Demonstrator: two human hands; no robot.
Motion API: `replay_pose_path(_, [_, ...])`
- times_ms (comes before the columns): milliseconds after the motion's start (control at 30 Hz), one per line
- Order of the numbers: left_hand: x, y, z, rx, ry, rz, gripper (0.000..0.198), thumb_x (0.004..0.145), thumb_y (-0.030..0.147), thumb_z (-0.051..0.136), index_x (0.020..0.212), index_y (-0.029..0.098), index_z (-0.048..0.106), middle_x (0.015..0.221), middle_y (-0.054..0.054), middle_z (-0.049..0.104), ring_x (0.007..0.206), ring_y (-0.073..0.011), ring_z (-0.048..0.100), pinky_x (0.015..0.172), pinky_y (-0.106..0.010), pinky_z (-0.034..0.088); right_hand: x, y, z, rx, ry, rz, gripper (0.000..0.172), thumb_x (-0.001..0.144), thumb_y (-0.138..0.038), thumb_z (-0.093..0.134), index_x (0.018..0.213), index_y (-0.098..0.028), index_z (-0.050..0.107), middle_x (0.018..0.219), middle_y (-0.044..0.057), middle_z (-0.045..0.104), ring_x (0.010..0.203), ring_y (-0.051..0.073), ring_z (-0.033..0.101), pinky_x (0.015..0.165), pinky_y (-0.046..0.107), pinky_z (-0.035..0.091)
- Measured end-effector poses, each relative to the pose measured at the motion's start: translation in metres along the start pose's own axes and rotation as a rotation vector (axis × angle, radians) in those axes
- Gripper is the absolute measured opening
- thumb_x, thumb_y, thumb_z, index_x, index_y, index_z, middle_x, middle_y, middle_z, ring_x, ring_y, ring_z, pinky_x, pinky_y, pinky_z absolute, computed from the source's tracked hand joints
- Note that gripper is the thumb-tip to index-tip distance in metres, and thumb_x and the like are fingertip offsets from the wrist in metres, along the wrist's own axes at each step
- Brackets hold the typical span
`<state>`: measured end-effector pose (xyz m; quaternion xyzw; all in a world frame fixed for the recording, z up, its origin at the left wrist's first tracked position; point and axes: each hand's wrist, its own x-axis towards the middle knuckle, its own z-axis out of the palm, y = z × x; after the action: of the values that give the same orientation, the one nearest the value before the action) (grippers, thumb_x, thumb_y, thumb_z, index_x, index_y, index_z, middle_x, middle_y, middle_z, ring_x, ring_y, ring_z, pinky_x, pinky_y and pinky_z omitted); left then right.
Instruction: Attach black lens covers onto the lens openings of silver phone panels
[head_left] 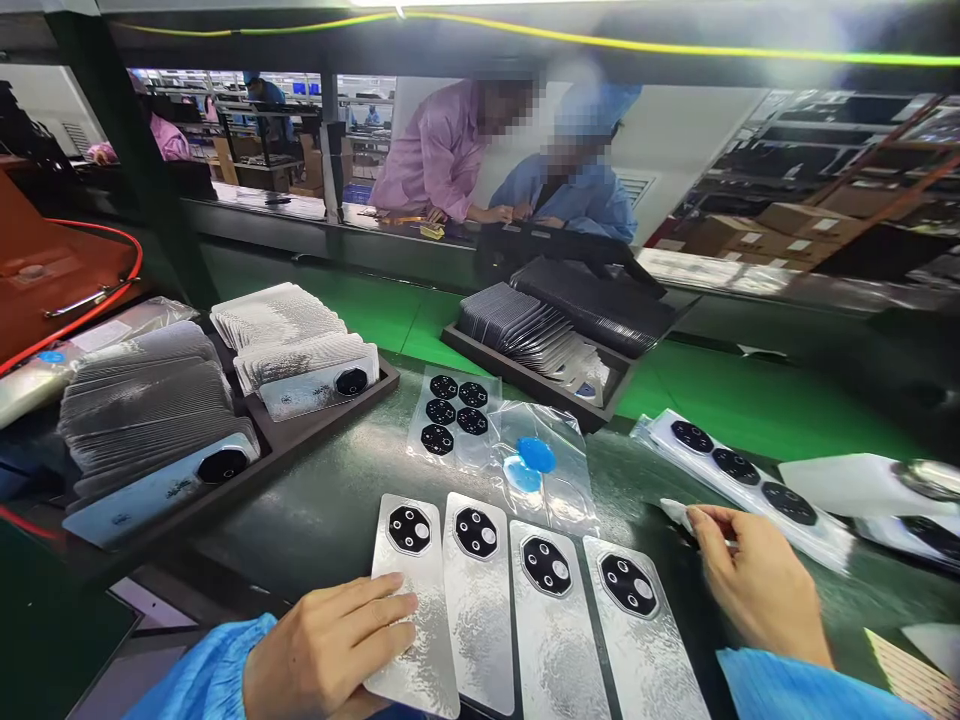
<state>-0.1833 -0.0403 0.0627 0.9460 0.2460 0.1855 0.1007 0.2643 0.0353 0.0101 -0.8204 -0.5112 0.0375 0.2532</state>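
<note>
My left hand (330, 640) grips the leftmost silvery phone back cover (420, 620), fingers across its face and the thumb mostly hidden. Beside it lie more phone back covers: a second (481, 610), a third (559, 640) and a fourth (637, 640), each with a black octagonal camera plate at the top. To their right, my right hand (754, 575) is closed in a pinch on a small white scrap (676, 512), whose material I cannot make out. Just beyond that hand lies a strip of black camera plates (735, 467) in clear film.
At left, a dark tray (300, 440) bears stacked phone covers. Another tray (611, 395) at the back holds dark and silvery covers. A sheet of black octagonal plates (450, 410) lies beside a clear bag (562, 500) with blue dots. Two people work across the bench.
</note>
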Motion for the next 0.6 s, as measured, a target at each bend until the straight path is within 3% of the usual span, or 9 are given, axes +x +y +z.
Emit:
replay_pose_path(133, [0.005, 0.003, -0.001, -0.027, 0.022, -0.029, 0.034, 0.095, 0.034, 0.055, 0.119, 0.009, 0.056, 0.126, -0.013, 0.065, 0.126, -0.0256, 0.056, 0.105, -0.034, 0.05, 0.001, -0.006, -0.002, 0.109, -0.008, 0.116, 0.047, 0.06, -0.062, 0.043, 0.084, -0.022, 0.052, 0.083, 0.012, 0.067, 0.074, 0.03, 0.066, 0.074, 0.043, 0.05])
replay_pose_path(233, [0.01, 0.005, 0.0, -0.036, 0.06, -0.05, 0.033, 0.096, 0.034, 0.053, 0.117, 0.01, 0.058, 0.124, -0.012, 0.066, 0.124, -0.0247, 0.057, 0.104, -0.033, 0.051, 0.002, -0.011, -0.002, 0.204, 0.005, 0.129, 0.049, 0.055, -0.06, 0.048, 0.084, -0.022, 0.055, 0.087, 0.013, 0.068, 0.078, 0.031, 0.067, 0.08, 0.043, 0.049])
replay_pose_path(433, [0.017, 0.008, -0.008, 0.033, 0.078, -0.038, 0.031, 0.099, 0.034, 0.047, 0.118, 0.012, 0.059, 0.124, -0.009, 0.067, 0.122, -0.0227, 0.059, 0.1, -0.031, 0.053, 0.005, -0.017, -0.012, 0.345, 0.069, 0.137, 0.045, 0.059, -0.057, 0.056, 0.082, -0.019, 0.065, 0.081, 0.015, 0.069, 0.074, 0.032, 0.064, 0.078, 0.049, 0.047])
replay_pose_path(600, [0.015, -0.008, 0.0, 0.177, 0.188, 0.117, 0.029, 0.099, 0.027, 0.044, 0.116, 0.014, 0.063, 0.121, -0.006, 0.069, 0.117, -0.018, 0.062, 0.101, -0.023, 0.049, 0.007, -0.02, -0.023, 0.459, 0.092, 0.026, 0.047, 0.07, -0.063, 0.057, 0.083, -0.02, 0.069, 0.081, 0.009, 0.071, 0.077, 0.026, 0.063, 0.073, 0.039, 0.049])
